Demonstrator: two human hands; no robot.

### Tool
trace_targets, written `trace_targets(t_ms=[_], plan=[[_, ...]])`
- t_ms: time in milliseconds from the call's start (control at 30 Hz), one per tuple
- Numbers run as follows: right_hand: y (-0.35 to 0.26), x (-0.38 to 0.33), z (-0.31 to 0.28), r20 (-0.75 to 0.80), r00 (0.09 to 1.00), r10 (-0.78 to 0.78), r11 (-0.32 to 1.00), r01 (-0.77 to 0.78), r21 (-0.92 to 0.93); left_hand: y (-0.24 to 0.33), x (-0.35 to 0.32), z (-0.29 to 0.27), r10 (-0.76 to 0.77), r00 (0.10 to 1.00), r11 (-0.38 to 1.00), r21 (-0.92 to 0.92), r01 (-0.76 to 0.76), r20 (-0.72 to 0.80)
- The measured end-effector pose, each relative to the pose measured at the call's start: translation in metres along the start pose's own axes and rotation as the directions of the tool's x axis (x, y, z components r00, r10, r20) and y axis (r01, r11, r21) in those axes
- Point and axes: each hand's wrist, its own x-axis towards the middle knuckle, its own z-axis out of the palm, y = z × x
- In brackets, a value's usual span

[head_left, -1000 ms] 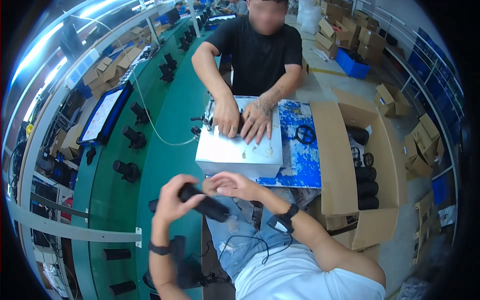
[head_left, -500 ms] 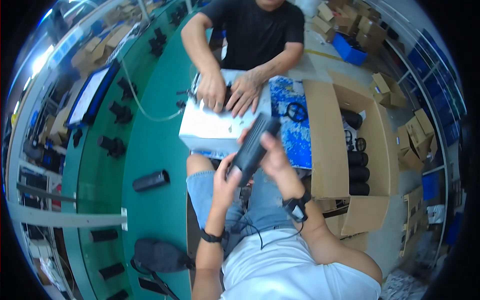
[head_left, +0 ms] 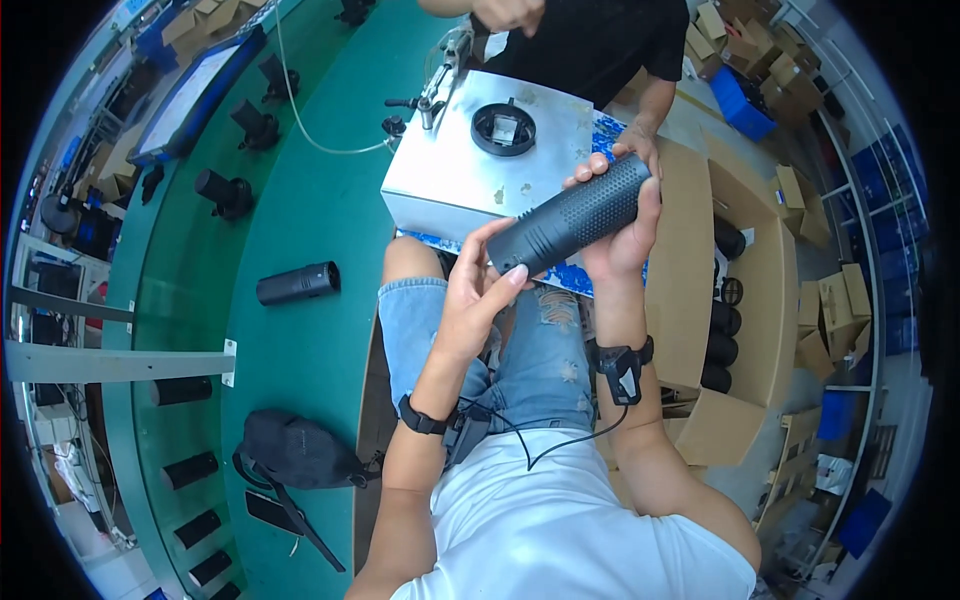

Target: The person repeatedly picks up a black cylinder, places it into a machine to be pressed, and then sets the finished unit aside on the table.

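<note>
The person's left hand [head_left: 468, 308] and right hand [head_left: 618, 245] wrap opposite ends of a black perforated cylinder [head_left: 577, 214], seemingly to steady it above denim shorts [head_left: 548, 372].

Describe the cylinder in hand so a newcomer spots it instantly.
Find the silver box at upper centre. By its lower-right corner, the wearer's left hand and right hand hold a tilted black cylinder with a dotted surface. Unlike the loose cylinder on the green bench, it's held.

A factory workshop, shown by black cylinders [head_left: 191, 470] along a green line [head_left: 185, 270], a metal clamp [head_left: 433, 103] and cartons [head_left: 682, 310].
</note>
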Motion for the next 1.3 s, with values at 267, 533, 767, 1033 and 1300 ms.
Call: trace_targets(t_ms=[267,533,767,1033,1300], plan=[[0.008,0.044,-0.034,0.446,0.889,0.108,0.962,-0.206,0.178,-0.029,0.027,-0.036,-0.247,0.939,0.948,-0.143,0.286,0.239],[0.028,0.158,-0.042,0.16,0.961,-0.227,0.739,0.277,-0.615,-0.079,0.025,-0.08,-0.362,0.911,0.931,0.029,0.363,0.196],[0.068,0.166,-0.035,0.332,0.937,-0.104,0.391,0.346,-0.853,-0.08,0.031,-0.085,-0.397,0.905,0.914,-0.026,0.406,0.153],[0.093,0.166,-0.063,0.141,0.976,-0.166,0.262,0.181,-0.948,-0.09,0.035,-0.084,-0.423,0.899,0.906,0.017,0.424,0.11],[0.097,0.159,-0.073,0.12,0.991,-0.055,0.415,0.132,-0.9,-0.102,0.029,-0.093,-0.398,0.91,0.917,0.043,0.396,0.114]])
